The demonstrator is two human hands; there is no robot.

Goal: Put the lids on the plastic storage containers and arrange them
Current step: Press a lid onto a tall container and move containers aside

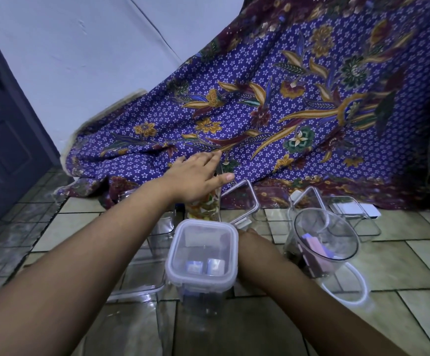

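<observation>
Square container (201, 255), centre floor: lid sitting on, appearing done. Tall snack container (204, 206) behind it: left hand (196, 176) pressing flat, fingers spread. Right hand (247, 233) hiding, grip indeterminable. Round jar (324, 235), loose lid (242, 199) awaiting.

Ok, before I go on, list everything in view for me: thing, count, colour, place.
Lidded square container: one, clear, front centre.
Tall container of colourful snacks: one, clear, under the left hand.
Loose square lid: one, clear, tilted, centre back.
Round jar: one, clear, open, right.
Ring lid: one, white, floor right.
Batik cloth: one, purple, behind.
Tiled floor: beige.
Left hand: flat on the tall container.
Right hand: mostly hidden behind the lidded container.
</observation>
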